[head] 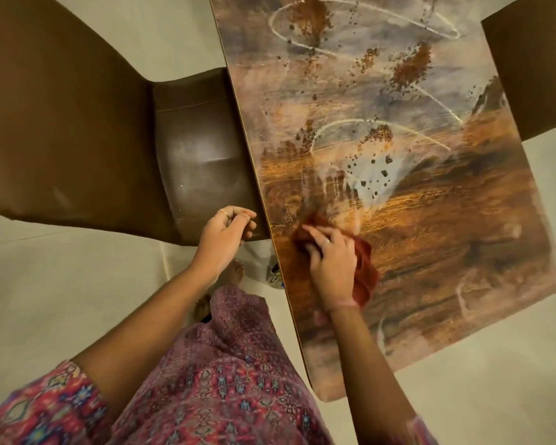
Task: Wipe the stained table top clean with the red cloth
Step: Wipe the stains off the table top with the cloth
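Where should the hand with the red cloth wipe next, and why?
Probably push the red cloth away from the body, up the table top into the white smear with dark crumbs. The right hand presses the cloth on wood that already looks clean, and that mess is the nearest one. The left hand hangs off the edge, holding nothing.

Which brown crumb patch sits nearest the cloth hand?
The loose scatter on the pale smear, just beyond the right hand; denser patches lie farther up the table top.
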